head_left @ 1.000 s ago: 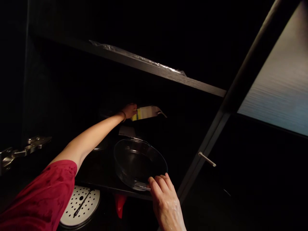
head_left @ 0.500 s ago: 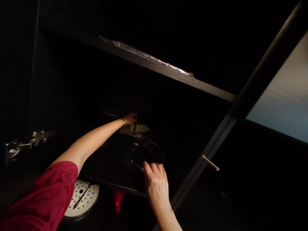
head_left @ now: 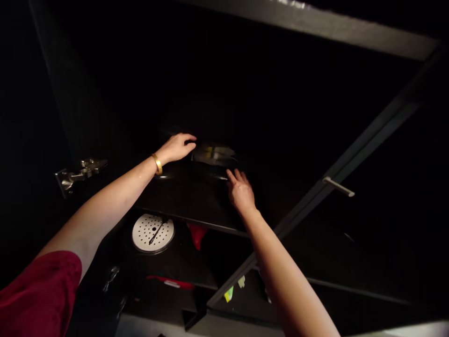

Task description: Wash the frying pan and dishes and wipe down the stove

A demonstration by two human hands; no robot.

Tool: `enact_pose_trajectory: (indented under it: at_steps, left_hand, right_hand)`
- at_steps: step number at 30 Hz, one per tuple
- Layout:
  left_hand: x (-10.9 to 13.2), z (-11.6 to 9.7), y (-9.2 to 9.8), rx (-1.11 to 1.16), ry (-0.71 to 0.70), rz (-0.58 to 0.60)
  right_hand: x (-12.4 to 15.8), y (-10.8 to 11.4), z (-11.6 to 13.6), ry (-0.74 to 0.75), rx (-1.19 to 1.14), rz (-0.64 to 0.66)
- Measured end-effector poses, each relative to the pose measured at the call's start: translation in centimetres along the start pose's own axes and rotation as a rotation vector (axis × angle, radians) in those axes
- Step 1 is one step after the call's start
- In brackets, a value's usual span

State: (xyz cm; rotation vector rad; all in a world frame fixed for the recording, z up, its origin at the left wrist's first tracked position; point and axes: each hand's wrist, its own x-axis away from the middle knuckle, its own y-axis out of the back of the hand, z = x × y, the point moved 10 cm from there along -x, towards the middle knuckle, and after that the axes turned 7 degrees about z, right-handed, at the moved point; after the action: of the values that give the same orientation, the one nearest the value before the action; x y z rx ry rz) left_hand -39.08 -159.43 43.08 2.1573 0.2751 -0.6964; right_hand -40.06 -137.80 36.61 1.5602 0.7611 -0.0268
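Note:
Inside a dark cabinet, my left hand (head_left: 178,146), with a gold bangle at the wrist, reaches over the shelf (head_left: 196,215) with thumb and fingers apart and nothing between them. Just right of its fingertips lies a shiny item with yellowish marks (head_left: 215,153), too dim to name. My right hand (head_left: 241,189) has its fingers spread at the near right edge of a dark, glossy rim (head_left: 217,176), perhaps a clear bowl's. Whether its fingertips touch that rim is hard to tell.
A white perforated round plate (head_left: 153,233) sits on the shelf below, near a hanging red item (head_left: 197,235). Metal hinges (head_left: 79,175) stick out at the left. A door handle (head_left: 338,186) is at the right. A shelf edge (head_left: 315,23) crosses above.
The view has shifted down, showing more lower shelves. The clear bowl sits deeper in the cabinet, and my right hand has loosened from its rim. My left hand's fingers are more extended.

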Motion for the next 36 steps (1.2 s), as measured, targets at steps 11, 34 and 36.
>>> enact_pose_trajectory:
  at_steps: [11, 34, 36]
  left_hand:
    - [20.8, -6.1, 0.6, 0.487, -0.123, -0.491]
    - [42.8, -32.6, -40.2, 0.586, 0.328, 0.747]
    - [43.0, -35.1, -42.7, 0.583, 0.306, 0.799]
  right_hand:
    - [34.5, -0.6, -3.7, -0.007, -0.261, -0.248]
    - [101.4, -5.8, -25.2, -1.396, -0.467, 0.331]
    - [103.5, -5.1, -24.3, -1.444, -0.49, 0.288]
